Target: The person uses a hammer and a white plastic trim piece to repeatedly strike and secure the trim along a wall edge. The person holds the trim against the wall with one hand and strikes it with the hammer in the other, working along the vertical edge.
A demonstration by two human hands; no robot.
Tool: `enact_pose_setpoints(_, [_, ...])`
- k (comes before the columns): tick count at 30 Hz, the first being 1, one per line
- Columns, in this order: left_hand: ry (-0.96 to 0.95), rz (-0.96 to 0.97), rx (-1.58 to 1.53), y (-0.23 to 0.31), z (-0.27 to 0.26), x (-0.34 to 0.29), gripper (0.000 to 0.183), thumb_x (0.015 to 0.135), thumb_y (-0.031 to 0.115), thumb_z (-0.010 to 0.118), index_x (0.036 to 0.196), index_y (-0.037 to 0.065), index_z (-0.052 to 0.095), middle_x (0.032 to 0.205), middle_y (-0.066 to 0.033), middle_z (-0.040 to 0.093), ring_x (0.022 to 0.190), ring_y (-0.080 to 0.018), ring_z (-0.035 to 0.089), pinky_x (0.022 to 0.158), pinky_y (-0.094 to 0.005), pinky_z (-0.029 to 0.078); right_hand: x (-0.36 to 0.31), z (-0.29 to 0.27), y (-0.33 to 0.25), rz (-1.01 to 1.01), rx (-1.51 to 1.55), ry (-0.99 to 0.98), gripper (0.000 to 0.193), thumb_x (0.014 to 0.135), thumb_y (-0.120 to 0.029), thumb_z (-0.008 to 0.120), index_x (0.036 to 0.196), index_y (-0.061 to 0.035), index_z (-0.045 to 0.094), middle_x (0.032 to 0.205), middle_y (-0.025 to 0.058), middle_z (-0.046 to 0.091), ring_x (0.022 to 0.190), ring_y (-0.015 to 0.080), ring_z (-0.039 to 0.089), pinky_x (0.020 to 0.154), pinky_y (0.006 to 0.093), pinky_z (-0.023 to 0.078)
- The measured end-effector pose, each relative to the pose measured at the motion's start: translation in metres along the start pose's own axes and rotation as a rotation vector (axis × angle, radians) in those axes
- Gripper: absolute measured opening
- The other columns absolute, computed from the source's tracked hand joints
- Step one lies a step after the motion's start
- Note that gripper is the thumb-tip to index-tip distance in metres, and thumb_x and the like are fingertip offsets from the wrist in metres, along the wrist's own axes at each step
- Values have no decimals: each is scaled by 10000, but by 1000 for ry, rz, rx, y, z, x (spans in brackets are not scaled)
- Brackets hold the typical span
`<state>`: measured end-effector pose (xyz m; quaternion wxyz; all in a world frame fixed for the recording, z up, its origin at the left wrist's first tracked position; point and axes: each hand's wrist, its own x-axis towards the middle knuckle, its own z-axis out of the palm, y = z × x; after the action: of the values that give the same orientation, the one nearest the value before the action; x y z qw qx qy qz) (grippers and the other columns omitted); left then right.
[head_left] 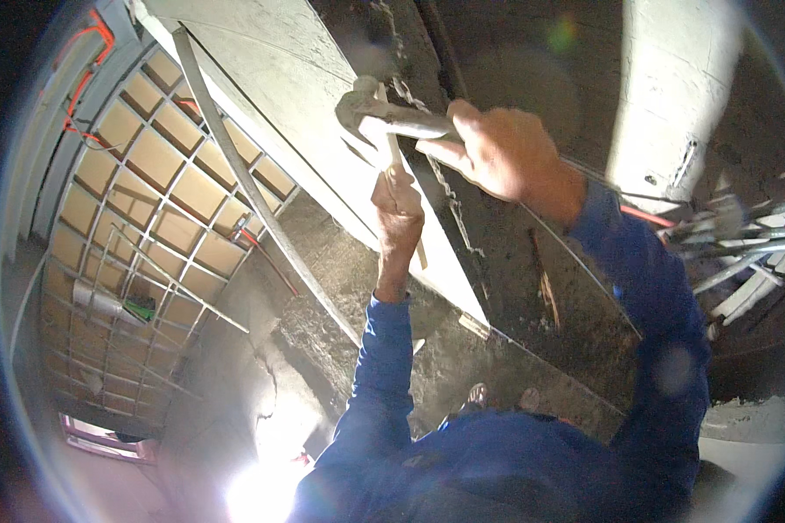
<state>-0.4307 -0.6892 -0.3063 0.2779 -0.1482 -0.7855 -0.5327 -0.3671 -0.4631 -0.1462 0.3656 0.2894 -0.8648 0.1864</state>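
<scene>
Hammer in right hand, fingers clamped round its handle. A length of handle shows bare between fist and head, probably so the knuckles sit clear of the head. A pale stub juts left from the same fist; cannot tell if it is a digit or a held piece.

Left hand closed on a narrow pale strip, fingers wrapped round its middle. Upper end projects past the fist, lower end shows below it toward the near side. Grip looks chosen to steady the strip upright while leaving its top free. Hammer head overlaps that top in view; cannot tell whether they touch.

Both held things are at far centre, over a long pale slab running from far left to near centre. Right of it, a rough broken line borders a dark surface. Arms reach well forward, sleeves blue; the two fists sit close, the right one to the right, presumably to bring both pieces together over the slab.

Left: a long pole slants in front of a grid of tan panels, perhaps leaned there. Right: loose pale rods in a heap, blurred. Near left: strong lamp glare.
</scene>
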Motion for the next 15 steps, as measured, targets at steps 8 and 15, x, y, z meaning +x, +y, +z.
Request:
enact_pose_setpoints(8, [162,716,721,-7,3,-1,133,956,134,540,970,2,545,722,-67,522,616,-157,477,554,-321,414,-13,-5,-20,-571,341,313,333,867,-442,637,902,-123,548,631,75,581,528,289,621,434,414,478])
enact_pose_setpoints(15, [246,610,736,28,5,2,268,1012,222,425,1026,-16,547,760,-109,546,664,-166,522,592,-306,446,-16,-7,-18,1,112,-98,484,858,-500,677,965,-42,564,607,122,607,532,304,645,464,406,497])
